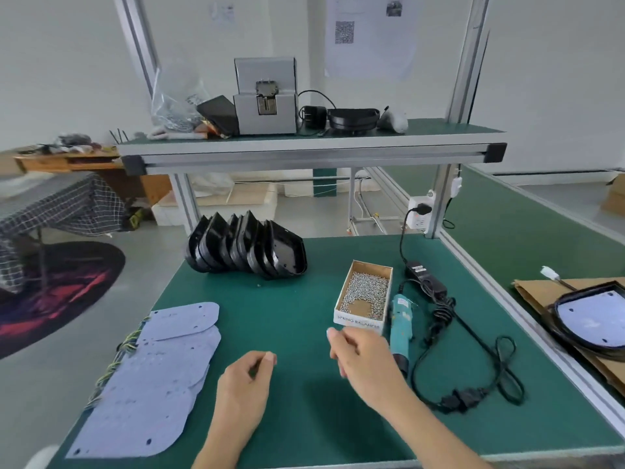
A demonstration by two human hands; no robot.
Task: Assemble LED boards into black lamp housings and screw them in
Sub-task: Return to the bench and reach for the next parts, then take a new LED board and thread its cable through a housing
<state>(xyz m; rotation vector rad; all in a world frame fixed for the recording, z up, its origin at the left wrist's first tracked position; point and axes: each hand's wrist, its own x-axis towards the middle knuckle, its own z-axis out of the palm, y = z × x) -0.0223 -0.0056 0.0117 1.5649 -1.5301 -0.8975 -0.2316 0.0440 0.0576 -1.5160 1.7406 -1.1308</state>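
Head view: green matted workbench (297, 316), both hands hovering near its front edge.
Left hand (245, 384): fingers loosely curled, thumb to forefinger; whether it pinches anything, I cannot tell.
Right hand (360, 353): relaxed, holding nothing, just beside the screw box (365, 296), likely reaching for the teal electric screwdriver (400, 328).
LED boards (159, 377): thin pale D-shaped sheets fanned along the left edge, within reach.
Black lamp housings (247, 248): glossy moulded shells nested at the back-left corner.

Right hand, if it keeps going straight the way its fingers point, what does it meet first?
Probably the small cardboard box of silver screws. The right hand points up-left, its fingertips just short of the box's near end. Depth is unclear, so it might pass over the rim.
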